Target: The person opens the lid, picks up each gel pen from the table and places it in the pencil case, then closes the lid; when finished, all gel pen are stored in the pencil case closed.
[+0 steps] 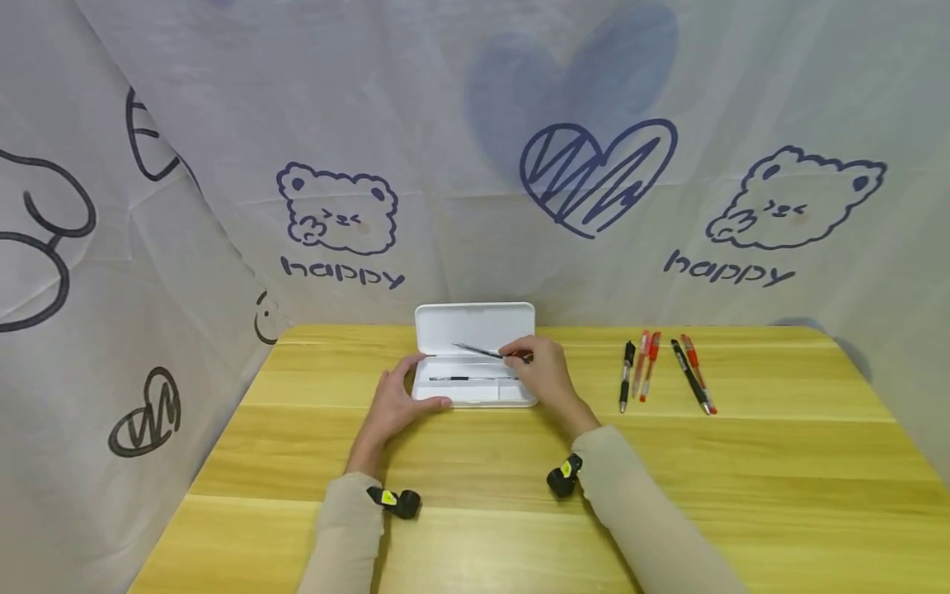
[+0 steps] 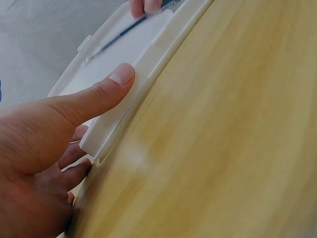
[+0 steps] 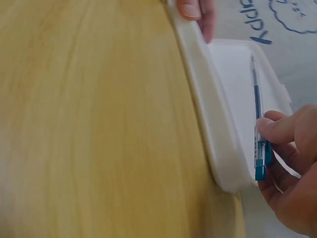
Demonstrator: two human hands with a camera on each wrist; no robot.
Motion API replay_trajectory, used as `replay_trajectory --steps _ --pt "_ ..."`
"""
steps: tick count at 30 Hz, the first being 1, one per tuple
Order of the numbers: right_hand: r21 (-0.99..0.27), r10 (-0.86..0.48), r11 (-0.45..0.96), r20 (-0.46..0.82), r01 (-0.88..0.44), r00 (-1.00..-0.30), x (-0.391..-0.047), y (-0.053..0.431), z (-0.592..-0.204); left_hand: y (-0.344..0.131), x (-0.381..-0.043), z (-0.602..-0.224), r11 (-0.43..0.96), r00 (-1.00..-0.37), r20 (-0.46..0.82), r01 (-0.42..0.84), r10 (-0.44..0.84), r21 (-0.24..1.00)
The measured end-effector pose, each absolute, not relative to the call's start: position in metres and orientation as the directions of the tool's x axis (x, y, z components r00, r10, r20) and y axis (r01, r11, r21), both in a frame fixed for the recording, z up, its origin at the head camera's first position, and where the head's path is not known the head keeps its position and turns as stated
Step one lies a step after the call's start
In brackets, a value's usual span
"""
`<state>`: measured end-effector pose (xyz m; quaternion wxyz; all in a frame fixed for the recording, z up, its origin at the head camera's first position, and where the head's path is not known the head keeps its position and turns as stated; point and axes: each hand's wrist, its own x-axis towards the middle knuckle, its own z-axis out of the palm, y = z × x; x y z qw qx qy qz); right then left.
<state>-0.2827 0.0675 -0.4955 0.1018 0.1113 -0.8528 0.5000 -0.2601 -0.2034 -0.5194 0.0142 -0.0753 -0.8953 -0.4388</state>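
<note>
A white pencil case (image 1: 475, 404) lies with its lid (image 1: 475, 326) raised at the back. My left hand (image 1: 393, 404) grips its left end, the thumb (image 2: 111, 89) over the front rim and the other fingers around the end wall. Over the case, my right hand (image 1: 545, 375) pinches a gel pen (image 3: 256, 99) with a clear barrel, dark refill and teal end. The pen's tip points left, across the open case. Inside the tray lies another pen (image 1: 454, 379) with a black section, lengthwise. A small compartment (image 1: 512, 390) takes up the front right of the case.
Right of the case on the wooden table (image 1: 475, 462), several pens lie spread out: a black-and-clear pen (image 1: 627, 375), red ones (image 1: 651, 367) beside it, then a black pen (image 1: 690, 375) close to another red pen (image 1: 698, 371). A printed cloth (image 1: 475, 165) hangs behind the table.
</note>
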Motion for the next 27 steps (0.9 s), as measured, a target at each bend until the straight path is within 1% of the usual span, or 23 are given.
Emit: replay_trajectory --steps 7,12,15,20,27 --pt "-0.791 -0.156 0.535 0.253 -0.297 -0.955 -0.284 0.05 -0.502 -0.202 -0.258 -0.517 0.604 -0.991 0.073 0.125 0.11 0.787" --pt "-0.759 -0.209 0.585 0.199 -0.286 -0.957 -0.283 0.044 -0.502 -0.2 -0.259 -0.516 0.601 -0.992 0.063 0.116 0.109 0.791" --pt "-0.764 -0.218 0.583 0.182 -0.278 -0.959 -0.283 0.043 -0.501 -0.2 -0.259 -0.515 0.597 -0.993 0.06 0.112 0.106 0.794" --pt "-0.758 -0.222 0.573 0.224 -0.312 -0.949 -0.283 0.042 -0.502 -0.2 -0.258 -0.514 0.591 -0.994 0.048 0.098 0.098 0.8" --pt "-0.799 -0.191 0.513 0.25 -0.314 -0.949 -0.28 0.047 -0.503 -0.204 -0.259 -0.517 0.596 -0.994 0.048 0.098 0.099 0.797"
